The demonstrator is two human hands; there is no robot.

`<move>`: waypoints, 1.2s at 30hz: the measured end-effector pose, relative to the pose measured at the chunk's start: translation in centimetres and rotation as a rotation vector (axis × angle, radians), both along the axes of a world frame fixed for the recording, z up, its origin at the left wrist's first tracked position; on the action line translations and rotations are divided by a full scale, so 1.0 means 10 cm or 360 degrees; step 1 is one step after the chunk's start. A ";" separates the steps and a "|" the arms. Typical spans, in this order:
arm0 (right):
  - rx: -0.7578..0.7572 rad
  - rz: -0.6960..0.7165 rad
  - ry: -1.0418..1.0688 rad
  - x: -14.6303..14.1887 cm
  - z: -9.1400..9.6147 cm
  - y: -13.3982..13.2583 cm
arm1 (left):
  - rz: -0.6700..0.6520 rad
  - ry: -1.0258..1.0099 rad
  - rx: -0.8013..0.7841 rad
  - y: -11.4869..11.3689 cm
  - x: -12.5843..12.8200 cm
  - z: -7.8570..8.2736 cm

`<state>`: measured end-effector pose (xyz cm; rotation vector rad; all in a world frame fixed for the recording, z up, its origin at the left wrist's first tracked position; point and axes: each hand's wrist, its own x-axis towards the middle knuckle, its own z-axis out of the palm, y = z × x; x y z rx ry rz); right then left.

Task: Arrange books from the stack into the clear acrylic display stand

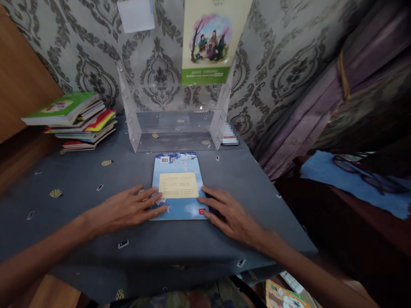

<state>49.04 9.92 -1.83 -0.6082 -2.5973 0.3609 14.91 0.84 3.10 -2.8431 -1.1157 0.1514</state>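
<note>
A blue book (pixel 178 185) with a cream text panel lies flat on the dark grey tablecloth (pixel 104 258), its barcode toward the far edge. Across its left side rest the outstretched fingers of my left hand (pixel 126 207). My right hand (pixel 230 214) touches the right edge, fingers spread. Neither hand grips the book. Just beyond it stands a clear acrylic rack (pixel 175 116) with tiered shelves.
A stack of books (pixel 83 118) sits at the back left. On the patterned wall behind the rack hangs a green and cream poster (pixel 214 49). Eyeglasses (pixel 359 172) lie on a blue cloth (pixel 324 171) at right. A colourful package (pixel 286 298) is below the table's front edge.
</note>
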 end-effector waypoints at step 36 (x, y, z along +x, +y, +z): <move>-0.0905 -0.0268 0.1129 -0.39 0.87 0.55 | 0.0863 -0.3168 -0.0357 0.91 0.74 0.56</move>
